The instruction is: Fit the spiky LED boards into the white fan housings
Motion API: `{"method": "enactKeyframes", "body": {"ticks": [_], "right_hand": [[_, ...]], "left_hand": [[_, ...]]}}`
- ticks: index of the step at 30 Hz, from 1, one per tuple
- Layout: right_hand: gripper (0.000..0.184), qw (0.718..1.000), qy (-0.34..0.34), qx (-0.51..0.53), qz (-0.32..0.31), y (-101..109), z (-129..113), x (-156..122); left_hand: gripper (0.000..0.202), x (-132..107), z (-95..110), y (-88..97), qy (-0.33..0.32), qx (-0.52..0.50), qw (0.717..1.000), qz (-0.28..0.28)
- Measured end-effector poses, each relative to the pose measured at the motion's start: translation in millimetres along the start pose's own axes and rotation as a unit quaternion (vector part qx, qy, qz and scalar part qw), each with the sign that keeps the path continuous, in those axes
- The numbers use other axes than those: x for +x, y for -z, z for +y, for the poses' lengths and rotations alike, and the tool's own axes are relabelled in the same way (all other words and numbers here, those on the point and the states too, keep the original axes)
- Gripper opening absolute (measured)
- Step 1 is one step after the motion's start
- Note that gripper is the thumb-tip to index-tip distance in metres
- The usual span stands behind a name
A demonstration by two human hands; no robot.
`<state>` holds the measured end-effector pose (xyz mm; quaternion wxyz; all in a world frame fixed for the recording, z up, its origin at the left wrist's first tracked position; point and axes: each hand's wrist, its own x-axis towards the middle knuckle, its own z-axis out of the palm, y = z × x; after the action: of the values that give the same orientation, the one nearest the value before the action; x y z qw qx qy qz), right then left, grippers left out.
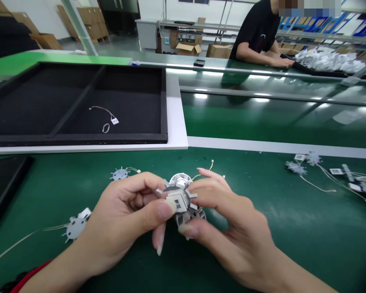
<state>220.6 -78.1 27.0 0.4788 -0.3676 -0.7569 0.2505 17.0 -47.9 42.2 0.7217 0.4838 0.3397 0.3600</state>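
Both my hands grip a small grey toothed round part (180,198) with a white label on its face and a thin wire trailing from it, held just above the green mat. My left hand (122,221) pinches it from the left, thumb pressed on the label. My right hand (228,219) holds it from the right, fingers curled round its rim. A white ring-shaped piece (180,178) shows behind the part. Two similar grey toothed parts lie on the mat to the left, one (120,174) near my fingers and one (76,226) by my left wrist.
A large black divided tray (79,136) on a white board holds a small wire piece (110,118). More grey parts with wires (323,171) lie at the right. Another person (259,36) works at the far bench across the green conveyor. A black tray edge (3,187) sits at the left.
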Motion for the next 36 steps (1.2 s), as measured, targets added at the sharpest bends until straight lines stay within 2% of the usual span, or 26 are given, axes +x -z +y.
{"method": "enactKeyframes", "body": {"ticks": [2, 6, 13, 19, 26, 32, 36], "right_hand": [[0.006, 1.0, -0.014, 0.024, 0.013, 2.2, -2.0, 1.5], [0.006, 0.995, -0.059, 0.077, 0.008, 8.3, -8.4, 5.6], [0.011, 0.982, -0.135, 0.109, -0.068, 15.7, -10.5, 10.0], [0.017, 0.956, -0.204, 0.168, -0.13, 23.1, -6.3, 13.0], [0.024, 0.961, -0.216, 0.101, -0.137, 22.9, -7.3, 13.9], [0.027, 0.932, -0.297, 0.126, -0.168, 21.4, -5.5, 11.7], [0.029, 0.925, -0.31, 0.148, -0.161, 22.4, -5.1, 11.0]], "left_hand": [[0.026, 2.8, 0.3, -0.1, 0.026, -0.036, 0.998, -0.033], [0.022, 5.4, 1.0, 4.3, 0.062, -0.068, 0.993, -0.077], [0.022, 2.9, -3.5, 8.7, 0.064, -0.07, 0.992, -0.083], [0.016, 6.2, -6.8, 9.3, 0.081, -0.102, 0.987, -0.092], [0.016, 9.6, -8.1, 8.8, 0.093, -0.124, 0.983, -0.097], [0.013, 11.8, -11.8, 10.4, 0.092, -0.109, 0.984, -0.103], [0.015, 9.5, -10.2, 11.4, 0.095, -0.101, 0.986, -0.094]]}}
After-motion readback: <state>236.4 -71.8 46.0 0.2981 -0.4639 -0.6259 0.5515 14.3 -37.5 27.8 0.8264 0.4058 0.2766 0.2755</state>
